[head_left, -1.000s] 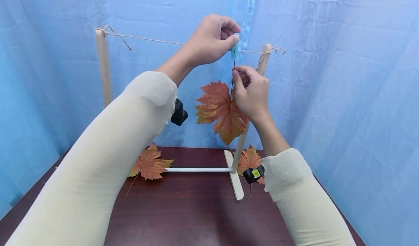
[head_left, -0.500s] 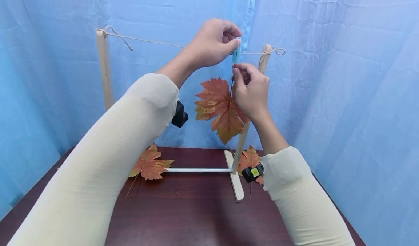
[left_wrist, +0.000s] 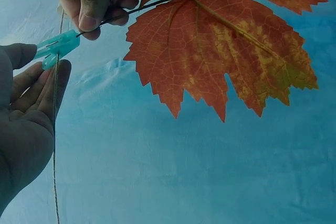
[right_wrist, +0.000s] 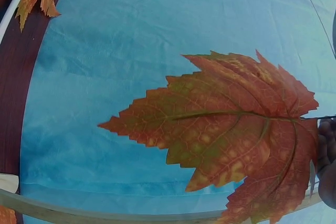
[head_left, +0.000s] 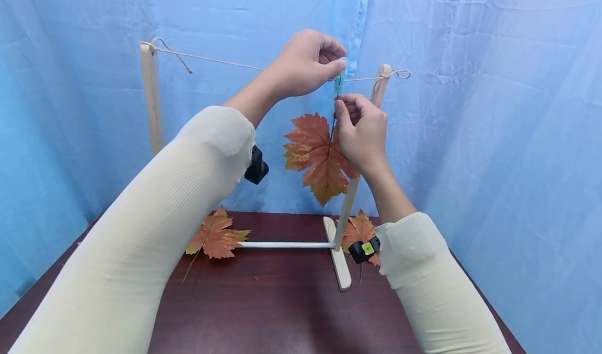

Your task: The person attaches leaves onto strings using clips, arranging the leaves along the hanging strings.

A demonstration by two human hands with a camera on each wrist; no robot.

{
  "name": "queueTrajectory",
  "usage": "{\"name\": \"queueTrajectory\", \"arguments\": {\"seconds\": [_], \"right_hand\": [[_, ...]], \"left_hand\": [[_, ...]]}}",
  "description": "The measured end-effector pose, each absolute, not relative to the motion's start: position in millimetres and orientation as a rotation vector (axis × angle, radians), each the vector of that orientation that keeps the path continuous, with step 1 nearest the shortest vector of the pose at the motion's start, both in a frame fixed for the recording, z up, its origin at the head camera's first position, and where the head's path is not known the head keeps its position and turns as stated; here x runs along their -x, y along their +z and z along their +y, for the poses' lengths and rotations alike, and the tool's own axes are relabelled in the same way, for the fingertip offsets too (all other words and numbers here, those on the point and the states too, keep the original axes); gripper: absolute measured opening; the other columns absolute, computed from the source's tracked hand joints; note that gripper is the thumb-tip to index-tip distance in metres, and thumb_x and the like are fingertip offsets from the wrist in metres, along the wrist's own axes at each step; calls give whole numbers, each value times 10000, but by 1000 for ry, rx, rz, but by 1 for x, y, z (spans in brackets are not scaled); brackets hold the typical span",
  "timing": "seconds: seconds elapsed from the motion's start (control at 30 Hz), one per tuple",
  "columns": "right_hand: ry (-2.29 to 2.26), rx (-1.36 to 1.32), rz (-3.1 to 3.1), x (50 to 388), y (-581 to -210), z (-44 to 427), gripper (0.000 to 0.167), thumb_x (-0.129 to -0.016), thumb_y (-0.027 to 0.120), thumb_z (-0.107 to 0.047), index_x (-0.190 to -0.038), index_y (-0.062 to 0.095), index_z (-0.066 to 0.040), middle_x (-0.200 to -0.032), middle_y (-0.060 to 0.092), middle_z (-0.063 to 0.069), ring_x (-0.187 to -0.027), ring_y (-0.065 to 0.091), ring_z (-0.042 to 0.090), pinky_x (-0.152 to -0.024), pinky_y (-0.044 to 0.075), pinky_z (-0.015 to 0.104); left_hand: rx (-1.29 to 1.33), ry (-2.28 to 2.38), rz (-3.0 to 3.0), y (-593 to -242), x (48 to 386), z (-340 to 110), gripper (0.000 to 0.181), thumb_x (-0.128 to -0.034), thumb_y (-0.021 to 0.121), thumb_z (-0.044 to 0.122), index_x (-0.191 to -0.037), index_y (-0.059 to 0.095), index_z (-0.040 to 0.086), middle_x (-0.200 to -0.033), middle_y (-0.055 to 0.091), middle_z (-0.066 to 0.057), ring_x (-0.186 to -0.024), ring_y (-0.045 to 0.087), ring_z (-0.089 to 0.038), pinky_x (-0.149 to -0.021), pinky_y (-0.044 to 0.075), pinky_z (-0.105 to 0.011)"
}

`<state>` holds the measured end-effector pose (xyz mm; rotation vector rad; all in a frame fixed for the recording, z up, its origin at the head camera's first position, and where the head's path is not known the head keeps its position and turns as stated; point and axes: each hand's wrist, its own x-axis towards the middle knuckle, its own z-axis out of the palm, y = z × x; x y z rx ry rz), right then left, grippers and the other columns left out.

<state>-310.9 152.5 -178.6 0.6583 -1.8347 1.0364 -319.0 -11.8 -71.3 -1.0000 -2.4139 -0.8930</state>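
My left hand (head_left: 308, 64) pinches a teal clothespin (head_left: 339, 83) by its upper end at the string (head_left: 211, 59). In the left wrist view the clothespin (left_wrist: 59, 45) lies across the string (left_wrist: 55, 145), its tip at the stem's end. Just below, my right hand (head_left: 364, 129) pinches the dark stem of an orange-red maple leaf (head_left: 324, 158), which hangs tip down. The right wrist view shows the leaf (right_wrist: 236, 124) broadly, with my right fingers (right_wrist: 326, 150) at the edge.
The string runs between two wooden posts (head_left: 150, 98), the right one (head_left: 347, 207) on a flat foot (head_left: 339, 265). A white bar (head_left: 287, 244) lies low between them. Two more leaves (head_left: 217, 235) (head_left: 359, 228) rest on the dark table (head_left: 263, 301). Blue curtains surround it.
Over the last second my left hand and the clothespin have moved down a little, and the string near them sits slightly lower. The held leaf has swung slightly. Both hands keep their holds.
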Motion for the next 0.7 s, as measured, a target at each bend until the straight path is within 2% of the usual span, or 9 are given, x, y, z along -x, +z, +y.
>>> {"name": "queueTrajectory", "arguments": {"seconds": [0.53,0.7], "right_hand": [[1067,-659,-1830,306,-181,160,195,-1000,658,-111,-1092,742,38,-897,749,137,-723,619,79,-682,509,189],[1027,-706,-1807,299,-186,160,191,-991,661,-99,-1081,734,53,-875,741,141,-713,639,132,-662,516,178]], "left_hand": [[973,-871,-2274,-77,305,-21,316,-1045,593,171,-1313,645,11,-1207,676,-79,-1099,639,-123,-951,475,-163],[994,-878,-2203,-87,301,-35,295,-1031,604,132,-1282,656,-13,-1185,678,-104,-1074,639,-145,-953,490,-179]]}}
